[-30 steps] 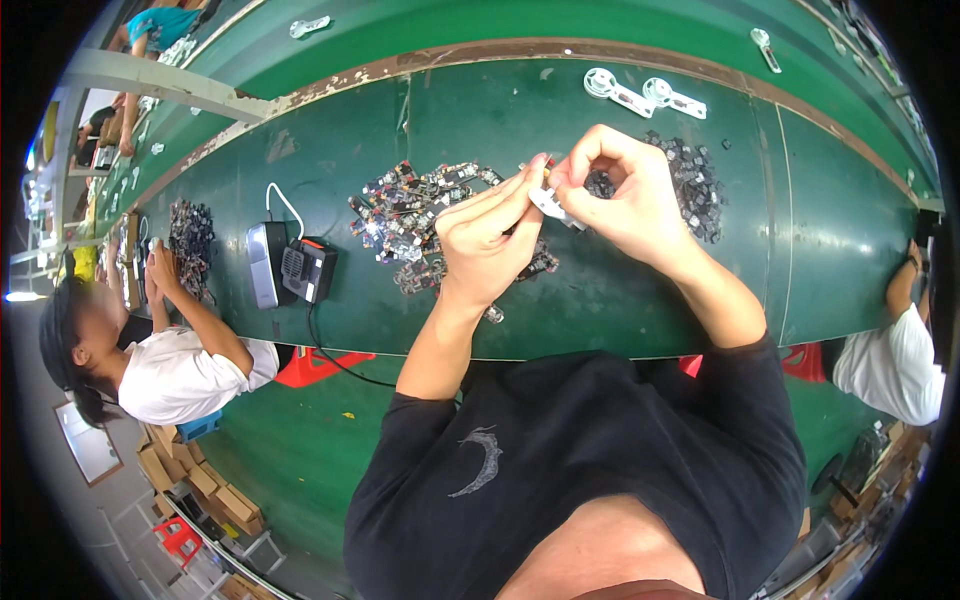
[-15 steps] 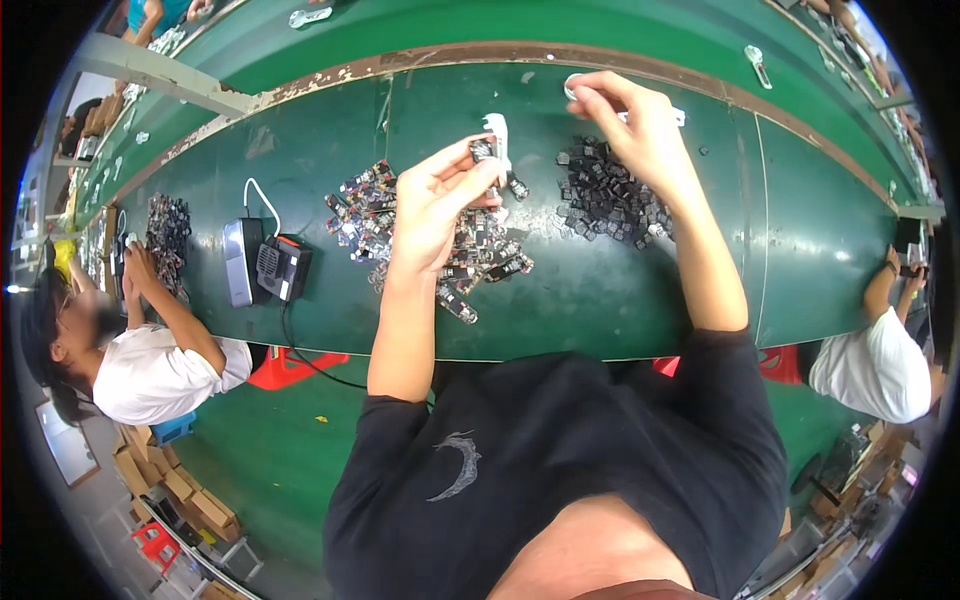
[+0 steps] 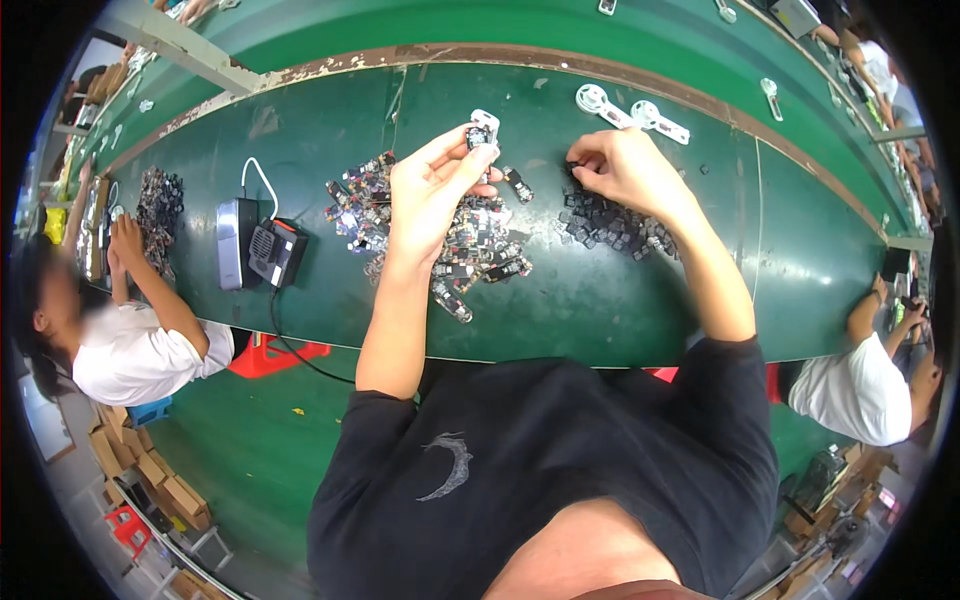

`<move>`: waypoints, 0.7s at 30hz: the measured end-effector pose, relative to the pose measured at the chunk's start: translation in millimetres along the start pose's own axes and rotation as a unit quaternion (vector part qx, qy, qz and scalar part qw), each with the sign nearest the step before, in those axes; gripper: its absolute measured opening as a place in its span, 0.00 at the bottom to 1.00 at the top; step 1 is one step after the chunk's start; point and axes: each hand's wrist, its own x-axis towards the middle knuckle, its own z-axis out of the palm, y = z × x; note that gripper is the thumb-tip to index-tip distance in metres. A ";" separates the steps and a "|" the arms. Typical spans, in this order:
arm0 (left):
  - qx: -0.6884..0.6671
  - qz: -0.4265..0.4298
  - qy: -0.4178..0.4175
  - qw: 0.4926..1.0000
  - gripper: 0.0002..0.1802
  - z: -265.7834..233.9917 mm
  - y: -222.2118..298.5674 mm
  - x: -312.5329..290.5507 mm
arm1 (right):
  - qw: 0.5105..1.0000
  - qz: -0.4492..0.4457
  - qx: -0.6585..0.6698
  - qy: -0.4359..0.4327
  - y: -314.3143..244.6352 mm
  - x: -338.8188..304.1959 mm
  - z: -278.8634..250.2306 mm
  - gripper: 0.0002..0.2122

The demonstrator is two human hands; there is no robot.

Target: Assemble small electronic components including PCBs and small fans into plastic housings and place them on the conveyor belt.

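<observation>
My left hand (image 3: 440,180) is raised over a heap of small circuit boards (image 3: 480,240), its fingers closed on a white plastic part (image 3: 487,119) with a small black-and-silver piece against it. One board (image 3: 517,184) lies apart, just right of those fingers. My right hand (image 3: 625,170) reaches to the far edge of a pile of small black square pieces (image 3: 610,225). Its thumb and fingertips come together there on a dark bit, most likely one of the black pieces. Beyond that hand lie two white round-headed handles (image 3: 660,120).
Left of the boards stand a grey box-shaped device (image 3: 237,245) and a black one (image 3: 277,252) with a cable. A raised brown ledge (image 3: 480,53) runs along the far side of the green table. Co-workers in white shirts sit at left and right.
My right hand has left a white round-headed part by the far ledge and come nearer, down to the black pile. My left hand stays in place, with the white part slightly turned.
</observation>
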 end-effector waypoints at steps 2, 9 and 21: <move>-0.002 -0.008 0.002 1.000 0.19 1.2 -0.9 -1.1 | 0.998 0.010 0.065 0.017 0.8 -2.6 0.4 0.08; -0.004 -0.014 -0.026 1.000 0.18 7.5 -5.8 -1.9 | 0.997 -0.003 0.059 0.051 -5.0 -15.1 7.3 0.09; -0.039 -0.022 -0.128 0.991 0.24 9.5 -1.1 -6.4 | 0.877 0.031 0.479 -0.017 -29.9 -24.2 -3.7 0.09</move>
